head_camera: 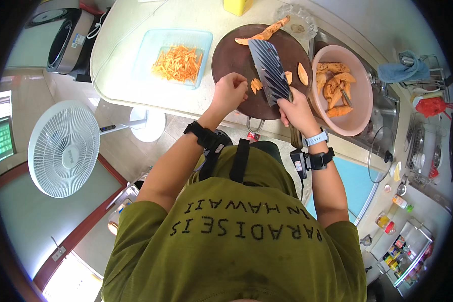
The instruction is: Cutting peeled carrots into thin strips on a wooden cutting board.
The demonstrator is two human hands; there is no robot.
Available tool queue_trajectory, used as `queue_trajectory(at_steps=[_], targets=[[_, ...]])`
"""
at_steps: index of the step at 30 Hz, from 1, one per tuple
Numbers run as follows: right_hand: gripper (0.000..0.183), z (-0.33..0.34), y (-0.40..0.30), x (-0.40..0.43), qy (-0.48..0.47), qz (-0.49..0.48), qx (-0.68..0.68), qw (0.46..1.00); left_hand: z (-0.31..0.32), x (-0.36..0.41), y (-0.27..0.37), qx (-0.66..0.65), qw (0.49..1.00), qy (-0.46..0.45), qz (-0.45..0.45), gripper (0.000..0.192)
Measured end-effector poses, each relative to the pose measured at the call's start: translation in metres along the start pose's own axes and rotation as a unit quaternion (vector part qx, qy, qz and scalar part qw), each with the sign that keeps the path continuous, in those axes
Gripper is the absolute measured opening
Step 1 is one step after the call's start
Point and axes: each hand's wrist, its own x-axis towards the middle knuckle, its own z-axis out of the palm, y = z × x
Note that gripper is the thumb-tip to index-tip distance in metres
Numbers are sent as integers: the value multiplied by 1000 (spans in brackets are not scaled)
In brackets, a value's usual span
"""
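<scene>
A round brown cutting board [230, 49] lies on the counter in front of me. My right hand [297, 111] grips the handle of a cleaver [268, 71], its broad dark-streaked blade tilted over the board. At the board's left side, my left hand [230, 90] has its fingers curled in, with nothing visible in them. Between that hand and the blade sits a small bunch of cut orange sweet potato strips [256, 85]. To the blade's right are an orange slice [302, 74] and a smaller piece [288, 77], partly hidden. One long peeled sweet potato [266, 34] rests across the board's far edge.
Left of the board, a translucent blue tray [207, 41] holds orange shreds [179, 63]. A pink basin [358, 117] with several peeled pieces stands at the sink [389, 113]. Behind the board are a glass dish [304, 26] and a yellow container [237, 5]. A white fan [64, 149] stands left.
</scene>
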Motion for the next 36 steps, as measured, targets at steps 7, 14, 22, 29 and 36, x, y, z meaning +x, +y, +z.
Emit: queue_trajectory(at_steps=[7,14,22,29,36], targets=[[6,6,54,-42,67,65,113,989,0,16,-8,258,912,-53,315,34],[7,42,89,-65,32,120,293,948,-5,30,-2,282,898,-143,307,35],[7,79,62,-49,18,96,341,935,-18,41,5,267,885,-121,361,18],[7,99,7,-26,-50,61,286,955,-90,21,37,290,877,-7,383,17],[20,105,-15,-5,-71,30,144,987,-172,19,7,395,871,154,249,12]])
